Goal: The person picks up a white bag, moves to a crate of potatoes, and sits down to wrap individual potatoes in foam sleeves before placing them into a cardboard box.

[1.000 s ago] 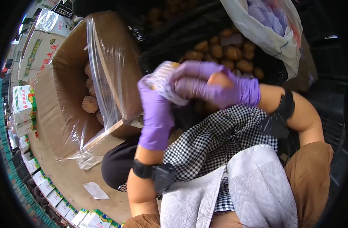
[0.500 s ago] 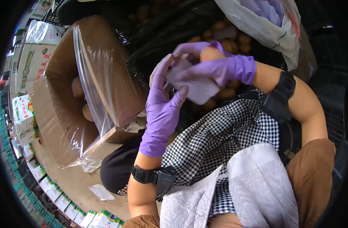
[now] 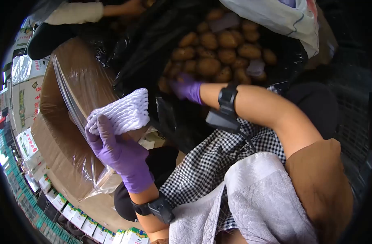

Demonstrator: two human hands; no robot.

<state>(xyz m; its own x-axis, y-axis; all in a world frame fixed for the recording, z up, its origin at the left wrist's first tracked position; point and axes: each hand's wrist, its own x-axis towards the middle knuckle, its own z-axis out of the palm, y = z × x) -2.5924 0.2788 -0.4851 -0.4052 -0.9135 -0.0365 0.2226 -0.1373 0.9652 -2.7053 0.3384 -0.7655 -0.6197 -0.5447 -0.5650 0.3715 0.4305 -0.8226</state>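
Observation:
A white foam net sleeve (image 3: 125, 112) is pinched between the thumb and fingers of my left hand (image 3: 118, 152), in a purple glove. It is held up in front of the cardboard box, its wide end pointing right. My right hand (image 3: 186, 88), gloved in purple too, reaches down to the left edge of a pile of potatoes (image 3: 208, 67) in a black plastic bag (image 3: 143, 57). Motion blurs its fingers, and I cannot tell whether a potato is in them. Two pale, flat pieces lie among the potatoes, one a small translucent piece (image 3: 256, 67).
At left stands an open cardboard box (image 3: 55, 134) with clear plastic film over its edge. A white sack (image 3: 271, 20) hangs at upper right. Another person's sleeved arm (image 3: 78, 12) reaches in at upper left. White cartons (image 3: 78, 215) line the lower left.
My hands, together over the bag before, have parted. My left hand has moved left and down with the foam sleeve; my right has dropped to the potatoes. Another person's arm has come into view.

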